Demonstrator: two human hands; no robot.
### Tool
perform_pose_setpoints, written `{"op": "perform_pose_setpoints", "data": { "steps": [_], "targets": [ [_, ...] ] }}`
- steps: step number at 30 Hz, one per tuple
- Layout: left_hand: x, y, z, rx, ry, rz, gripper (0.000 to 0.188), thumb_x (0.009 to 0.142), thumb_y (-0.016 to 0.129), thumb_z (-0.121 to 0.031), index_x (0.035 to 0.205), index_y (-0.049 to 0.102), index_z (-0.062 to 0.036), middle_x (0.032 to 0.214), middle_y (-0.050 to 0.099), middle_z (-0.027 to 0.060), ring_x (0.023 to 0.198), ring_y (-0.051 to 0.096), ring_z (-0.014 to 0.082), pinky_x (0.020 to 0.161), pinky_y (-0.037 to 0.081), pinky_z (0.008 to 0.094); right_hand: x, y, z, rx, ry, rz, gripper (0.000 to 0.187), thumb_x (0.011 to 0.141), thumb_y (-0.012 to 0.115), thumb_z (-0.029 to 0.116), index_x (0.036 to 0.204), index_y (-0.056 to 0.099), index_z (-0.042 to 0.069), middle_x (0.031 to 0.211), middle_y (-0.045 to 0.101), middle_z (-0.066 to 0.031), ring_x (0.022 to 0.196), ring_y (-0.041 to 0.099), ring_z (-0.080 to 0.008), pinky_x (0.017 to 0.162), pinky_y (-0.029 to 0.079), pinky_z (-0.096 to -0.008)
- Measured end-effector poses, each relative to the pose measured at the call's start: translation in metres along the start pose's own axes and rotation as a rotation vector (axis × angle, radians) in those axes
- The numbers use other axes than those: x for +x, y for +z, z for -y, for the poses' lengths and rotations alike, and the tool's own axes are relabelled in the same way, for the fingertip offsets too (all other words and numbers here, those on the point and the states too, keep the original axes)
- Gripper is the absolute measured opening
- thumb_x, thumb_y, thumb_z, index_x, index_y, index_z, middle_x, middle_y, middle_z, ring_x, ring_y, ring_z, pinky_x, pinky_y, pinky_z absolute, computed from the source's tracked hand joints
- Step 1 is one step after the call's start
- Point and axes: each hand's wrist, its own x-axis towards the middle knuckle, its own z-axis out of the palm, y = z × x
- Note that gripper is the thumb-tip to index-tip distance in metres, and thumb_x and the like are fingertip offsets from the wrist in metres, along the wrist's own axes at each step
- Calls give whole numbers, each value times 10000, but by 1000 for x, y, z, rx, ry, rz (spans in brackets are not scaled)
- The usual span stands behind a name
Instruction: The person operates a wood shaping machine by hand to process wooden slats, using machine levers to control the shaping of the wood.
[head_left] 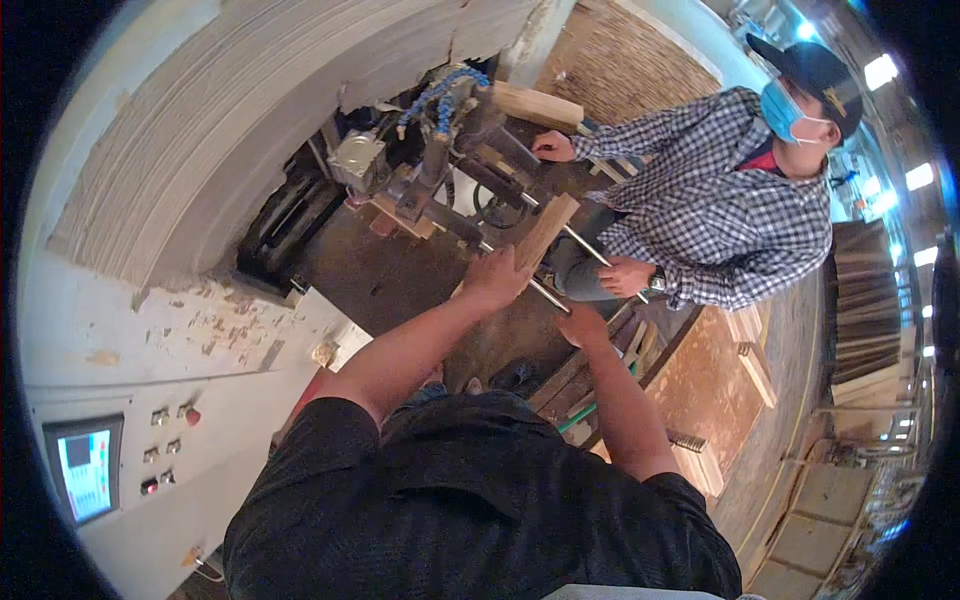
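Observation:
My left hand (497,278) is closed on the lower end of a wooden block (548,232), which tilts up and to the right across two metal rods. My right hand (583,327) is closed at the near end of one shiny metal rod (548,294); its fingers are partly hidden. The second metal rod (588,248) runs beside it, with a co-worker's hand (627,277) at its near end. Ahead of my left hand stands a machine head (430,165) with blue segmented hoses.
A co-worker (715,200) in a checked shirt faces the machine from the right. Another wooden block (538,105) lies beyond the machine head. A control panel with a screen (88,470) is at left. A brown board (715,375) with wood pieces on it lies at right.

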Motion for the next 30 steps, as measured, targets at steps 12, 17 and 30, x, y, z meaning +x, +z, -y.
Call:
{"op": "perform_pose_setpoints", "data": {
  "steps": [12, 17, 30],
  "targets": [
    [-49, 22, 18, -418, 46, -500, 271, 940, 561, -222, 1149, 547, -50, 985, 657, 261, 932, 657, 413, 828, 508, 501, 17, 6, -29, -1, -246, 88, 455, 866, 649, 374, 1079, 609, -27, 984, 652, -256, 932, 632, -407, 822, 483, -455],
    [-138, 48, 59, -706, -176, -880, 189, 955, 550, -185, 1076, 555, -39, 817, 591, 67, 740, 596, 186, 678, 505, 351, -11, 12, -15, 483, -562, -458, 328, 848, 700, 213, 1077, 607, -3, 959, 623, -178, 841, 623, -322, 769, 489, -406],
    [-216, 74, 92, -1315, -703, -819, 291, 933, 537, -154, 1170, 587, 9, 875, 655, 86, 739, 635, 176, 631, 512, 301, 52, 10, 255, 223, -669, -110, 747, 887, 634, 375, 1433, 342, -43, 1225, 599, -256, 1147, 575, -397, 955, 470, -467]
  ]
}}
